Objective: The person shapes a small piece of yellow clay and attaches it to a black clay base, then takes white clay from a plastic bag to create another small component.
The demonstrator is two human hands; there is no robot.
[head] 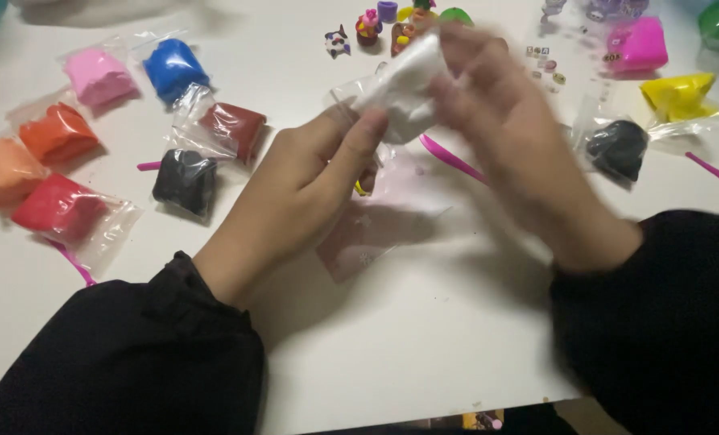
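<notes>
Both hands meet above the middle of the white table. My left hand pinches the lower end of a clear plastic bag holding a lump of white clay. My right hand, blurred by motion, grips the same bag from the right and top. Under the hands lies a flat clear pinkish bag and a pink plastic modelling tool. Black sleeves cover both forearms.
Bagged clay lumps lie to the left: pink, blue, orange, peach, red, brown, black. To the right are magenta, yellow and black lumps. Small clay figures stand at the back.
</notes>
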